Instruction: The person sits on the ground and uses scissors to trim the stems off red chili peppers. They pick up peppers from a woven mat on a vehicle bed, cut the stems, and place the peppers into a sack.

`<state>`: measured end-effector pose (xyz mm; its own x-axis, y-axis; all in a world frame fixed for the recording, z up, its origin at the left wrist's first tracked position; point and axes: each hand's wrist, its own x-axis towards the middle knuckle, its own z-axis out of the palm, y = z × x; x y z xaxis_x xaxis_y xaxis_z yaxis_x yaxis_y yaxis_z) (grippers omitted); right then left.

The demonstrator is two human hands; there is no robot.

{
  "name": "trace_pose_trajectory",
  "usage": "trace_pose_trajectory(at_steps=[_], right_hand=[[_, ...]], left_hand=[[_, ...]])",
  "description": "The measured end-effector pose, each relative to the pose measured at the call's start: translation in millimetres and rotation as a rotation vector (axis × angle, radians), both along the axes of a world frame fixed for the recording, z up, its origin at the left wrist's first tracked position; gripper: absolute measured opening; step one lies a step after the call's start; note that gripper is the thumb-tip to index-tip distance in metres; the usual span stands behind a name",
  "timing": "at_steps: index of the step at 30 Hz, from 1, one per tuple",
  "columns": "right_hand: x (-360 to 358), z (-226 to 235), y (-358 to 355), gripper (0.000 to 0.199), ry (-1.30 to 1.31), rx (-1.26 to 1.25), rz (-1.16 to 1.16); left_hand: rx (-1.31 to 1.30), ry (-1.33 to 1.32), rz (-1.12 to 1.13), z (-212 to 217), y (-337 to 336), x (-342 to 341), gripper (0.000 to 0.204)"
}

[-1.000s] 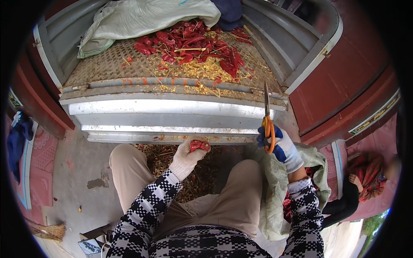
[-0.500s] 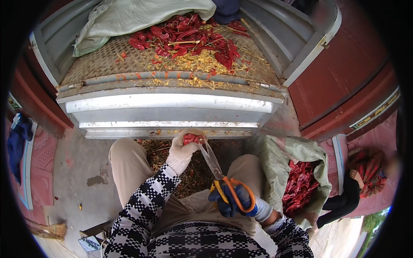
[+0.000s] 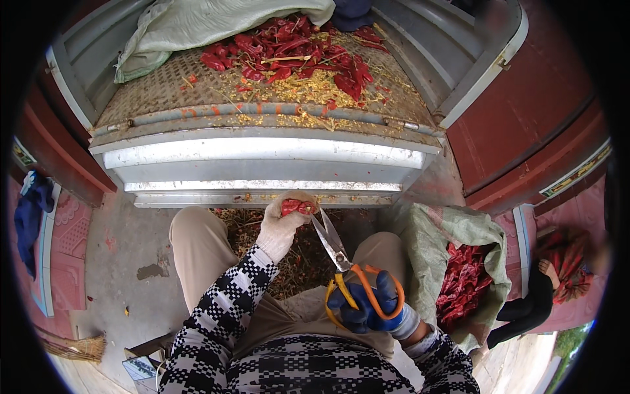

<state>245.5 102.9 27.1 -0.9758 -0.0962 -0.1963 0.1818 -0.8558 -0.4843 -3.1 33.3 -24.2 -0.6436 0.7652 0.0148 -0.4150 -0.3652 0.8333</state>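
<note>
The gloved left hand (image 3: 279,226) is curled around a crumpled red pepper (image 3: 297,207), just left of the scissors' tips. The pepper looks light, dry and brittle, perhaps slick-skinned; a gentle grip around its body should suit it. The scissors (image 3: 340,259), blades parted, seem stiff and heavier, best held by the handles, where the blue-gloved right hand (image 3: 367,308) grips them.

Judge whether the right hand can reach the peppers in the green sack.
Probably yes: the sack gapes near the right hand, its peppers uncovered, though the scissors held there may hinder grasping.
</note>
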Motion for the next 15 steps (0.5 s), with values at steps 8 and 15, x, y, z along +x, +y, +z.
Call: trace_pose_trajectory(at_steps=[8,15], right_hand=[[-5,12,7,0.097,-0.130,0.029,0.096],[-2,9,7,0.098,-0.114,-0.050,0.109]], left_hand=[[-0.012,0.024,-0.014,-5,0,-2,0.035],[-0.070,0.028,-0.018,-5,-1,-1,0.037]])
